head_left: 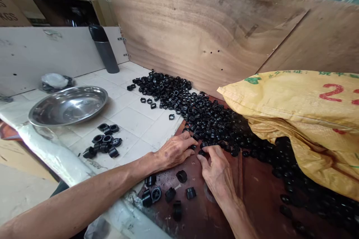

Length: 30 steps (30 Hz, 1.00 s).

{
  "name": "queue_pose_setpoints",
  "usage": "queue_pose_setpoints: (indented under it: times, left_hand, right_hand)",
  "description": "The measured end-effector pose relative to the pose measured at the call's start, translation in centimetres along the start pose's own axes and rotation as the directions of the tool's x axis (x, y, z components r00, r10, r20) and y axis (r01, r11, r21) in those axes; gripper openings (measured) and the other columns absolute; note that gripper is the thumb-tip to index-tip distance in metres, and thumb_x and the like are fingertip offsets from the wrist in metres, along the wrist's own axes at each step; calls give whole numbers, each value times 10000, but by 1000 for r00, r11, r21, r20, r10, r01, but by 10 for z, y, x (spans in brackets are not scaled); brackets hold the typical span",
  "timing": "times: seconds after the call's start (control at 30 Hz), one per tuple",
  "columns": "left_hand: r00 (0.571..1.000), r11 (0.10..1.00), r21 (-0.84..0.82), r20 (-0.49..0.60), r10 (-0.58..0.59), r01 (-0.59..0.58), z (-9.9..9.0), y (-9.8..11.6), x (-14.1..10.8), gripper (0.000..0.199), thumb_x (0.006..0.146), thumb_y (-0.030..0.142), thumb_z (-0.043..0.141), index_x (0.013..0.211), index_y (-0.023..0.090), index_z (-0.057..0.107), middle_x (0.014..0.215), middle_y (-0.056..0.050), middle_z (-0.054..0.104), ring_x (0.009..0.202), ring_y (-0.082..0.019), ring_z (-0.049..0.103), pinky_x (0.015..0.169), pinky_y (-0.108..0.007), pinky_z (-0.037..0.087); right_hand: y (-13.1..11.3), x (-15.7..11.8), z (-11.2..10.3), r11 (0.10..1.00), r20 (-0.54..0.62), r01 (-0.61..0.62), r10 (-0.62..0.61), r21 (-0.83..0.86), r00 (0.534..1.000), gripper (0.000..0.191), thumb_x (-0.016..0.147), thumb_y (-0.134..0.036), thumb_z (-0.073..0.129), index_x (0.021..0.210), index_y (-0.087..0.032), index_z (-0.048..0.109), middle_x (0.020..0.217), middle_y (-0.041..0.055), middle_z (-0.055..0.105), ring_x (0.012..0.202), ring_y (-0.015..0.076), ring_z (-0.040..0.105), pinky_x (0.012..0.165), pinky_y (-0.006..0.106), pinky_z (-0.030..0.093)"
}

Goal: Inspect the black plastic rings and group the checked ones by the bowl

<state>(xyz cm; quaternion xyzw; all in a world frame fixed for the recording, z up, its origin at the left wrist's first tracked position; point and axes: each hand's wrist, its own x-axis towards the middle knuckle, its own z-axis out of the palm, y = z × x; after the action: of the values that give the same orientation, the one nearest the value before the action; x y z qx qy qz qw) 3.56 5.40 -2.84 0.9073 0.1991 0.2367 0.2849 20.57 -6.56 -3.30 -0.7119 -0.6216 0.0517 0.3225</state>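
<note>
My left hand [175, 151] reaches to the near edge of a long pile of small black rings [207, 115], its thumb and fingertips closed around a black part [192, 147]. Just to its right, my right hand [217, 164] pinches another small black part [201, 152] between thumb and forefinger. Both hands are low over a dark red-brown board [252, 190], their fingertips a small gap apart. Nearer to me, several loose black parts [169, 194] lie on the board below my left wrist.
Another group of black parts [107, 139] sits on white tiles beside a steel bowl [68, 106]. A dark flask [105, 50] stands behind, near a wooden partition [196, 33]. A yellow sack [294, 101] covers part of the pile at right.
</note>
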Motion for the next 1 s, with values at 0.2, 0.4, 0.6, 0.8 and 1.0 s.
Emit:
queue_pose_setpoints:
  times: [0.2,0.4,0.6,0.8,1.0]
  left_hand:
    - [1000,992,-128,15,-5,7,-5,6,-6,236,931,213,626,1165,196,656,1099,-79,705,1028,-226,668,913,-357,528]
    - [899,559,-724,203,-388,405,-4,16,-1,293,799,289,794,1013,169,634,816,-2,684,737,-141,640,697,-266,488]
    - [884,252,-888,278,-376,386,-9,19,0,336,746,250,869,1001,128,688,917,-62,752,807,-150,699,811,-294,530]
    - [907,248,-910,236,-348,332,-14,23,-1,329,772,220,860,1053,135,710,986,-76,775,887,-161,720,882,-296,544]
    - [910,279,-898,239,-340,340,-18,29,-1,340,777,206,856,1073,134,705,960,-68,764,882,-158,716,857,-282,550]
  right_hand:
    - [-8,1,-2,965,39,-103,96,242,995,192,910,-220,591,1062,-197,707,967,84,718,812,219,682,729,317,566]
    - [-13,3,-1,852,20,-127,135,508,991,269,899,-287,640,1125,-217,768,1113,88,726,1001,226,699,839,313,590]
    - [-22,2,-7,714,-12,-220,304,664,952,241,832,-343,767,1018,-200,709,885,52,730,770,196,723,695,281,617]
    - [-27,3,-15,812,-115,-29,118,583,986,140,903,-271,697,1001,-218,782,1032,73,724,917,190,722,761,253,612]
    - [-32,3,-19,796,-127,-56,165,602,978,104,863,-266,754,957,-221,740,909,36,739,811,173,731,730,240,619]
